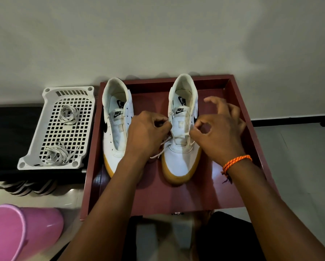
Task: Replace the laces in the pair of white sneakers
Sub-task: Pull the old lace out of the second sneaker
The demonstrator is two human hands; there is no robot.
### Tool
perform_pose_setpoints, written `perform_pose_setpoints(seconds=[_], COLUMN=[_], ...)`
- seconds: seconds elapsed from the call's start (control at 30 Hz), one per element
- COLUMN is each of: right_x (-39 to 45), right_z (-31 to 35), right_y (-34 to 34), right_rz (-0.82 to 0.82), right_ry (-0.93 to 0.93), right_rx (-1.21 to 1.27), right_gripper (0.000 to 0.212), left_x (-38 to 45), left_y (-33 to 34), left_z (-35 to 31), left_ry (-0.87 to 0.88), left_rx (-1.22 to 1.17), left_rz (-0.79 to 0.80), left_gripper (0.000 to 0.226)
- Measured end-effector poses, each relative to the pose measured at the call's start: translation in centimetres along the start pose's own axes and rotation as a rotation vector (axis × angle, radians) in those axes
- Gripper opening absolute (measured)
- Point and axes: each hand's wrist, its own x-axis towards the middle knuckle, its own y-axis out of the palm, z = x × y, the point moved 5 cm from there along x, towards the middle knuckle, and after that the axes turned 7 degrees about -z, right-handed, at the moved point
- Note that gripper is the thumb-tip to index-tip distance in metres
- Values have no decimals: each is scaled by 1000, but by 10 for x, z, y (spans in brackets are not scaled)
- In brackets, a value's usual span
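A pink plastic bucket [16, 232] sits at far left, and a white perforated plastic basket [35, 149] holds two loose bundles of white laces [68, 114]. Inside the dark red wooden tray [205, 194], the unlaced white sneaker [116, 132] stands beside my left hand [146, 134], which pinches the white lace [180, 135] on the second white sneaker [182, 159]. My right hand [218, 136] pinches its other end.

Bare forearms, no sleeves; braided orange bracelet [236, 162] on right wrist.
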Motion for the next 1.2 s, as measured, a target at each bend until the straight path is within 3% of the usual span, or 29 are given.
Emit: perform_pose_setpoints(seconds=[0.2,0.43,0.63,0.77,0.97,1.2], right_x=[-18,-13,2,-7,-20,3], right_z=[30,26,4,18,29,6], right_y=[25,19,-6,7,29,-8], right_rz=[38,19,-120,-56,43,-134], right_ry=[-225,-156,-24,-156,-229,-54], right_rx=[-100,-44,-9,-14,-97,-38], right_gripper=[5,8,9,22,13,5], left_x=[0,0,-1,-1,-1,0], left_y=[-1,-3,-3,-4,-4,-4], left_z=[-2,-4,-4,-5,-6,-5], left_ry=[-9,-9,-46,-40,-9,-53], left_rx=[-25,-7,-26,-19,-6,-38], left_rz=[16,27,25,29,20,40], left_gripper=[20,22,20,21,19,17])
